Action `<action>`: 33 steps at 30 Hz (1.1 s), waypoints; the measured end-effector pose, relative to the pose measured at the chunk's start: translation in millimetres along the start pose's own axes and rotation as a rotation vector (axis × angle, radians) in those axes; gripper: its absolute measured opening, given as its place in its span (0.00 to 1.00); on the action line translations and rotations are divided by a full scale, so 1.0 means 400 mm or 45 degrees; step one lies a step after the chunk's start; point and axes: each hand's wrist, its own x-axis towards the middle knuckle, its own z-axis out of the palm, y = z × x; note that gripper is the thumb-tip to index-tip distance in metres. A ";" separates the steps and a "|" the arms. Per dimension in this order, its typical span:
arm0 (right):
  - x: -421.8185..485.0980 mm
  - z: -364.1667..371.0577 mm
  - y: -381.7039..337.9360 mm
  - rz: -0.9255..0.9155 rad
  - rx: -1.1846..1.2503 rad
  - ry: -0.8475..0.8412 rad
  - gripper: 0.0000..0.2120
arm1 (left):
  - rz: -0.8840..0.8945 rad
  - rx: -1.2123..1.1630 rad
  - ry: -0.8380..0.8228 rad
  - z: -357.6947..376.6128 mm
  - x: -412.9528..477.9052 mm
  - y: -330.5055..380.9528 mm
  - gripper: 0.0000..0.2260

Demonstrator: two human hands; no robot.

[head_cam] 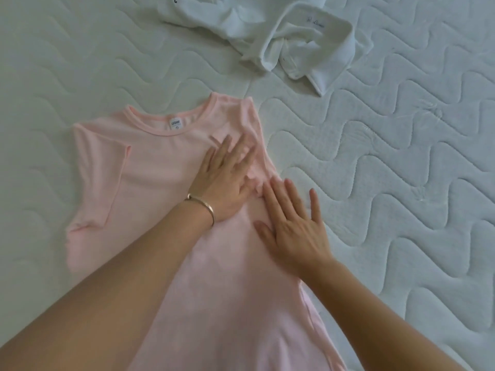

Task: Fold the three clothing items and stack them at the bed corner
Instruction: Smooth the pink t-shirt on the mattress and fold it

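A pink T-shirt (150, 167) lies spread on the white quilted mattress (401, 183), collar away from me, a white label inside the neck. Its right side is folded inward and its left sleeve lies flat. My left hand (225, 180), with a bracelet on the wrist, presses flat on the folded right shoulder area. Just to its right, my right hand (294, 226) lies flat with spread fingers on the shirt's folded edge. Crumpled white clothing (267, 30) lies at the far side of the mattress, beyond the pink shirt.
The quilted mattress surface stretches to the left and right of the shirt. The white clothing heap reaches the top edge of the view.
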 end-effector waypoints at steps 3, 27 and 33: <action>-0.090 -0.005 0.008 0.037 -0.053 -0.045 0.29 | 0.151 0.049 0.061 0.058 -0.181 0.030 0.28; -0.551 -0.088 0.005 0.579 0.884 -0.203 0.11 | 0.052 0.021 0.052 0.242 -0.711 0.303 0.27; -0.559 -0.122 0.054 0.895 1.284 -0.292 0.03 | 0.128 0.036 0.069 0.243 -0.749 0.280 0.25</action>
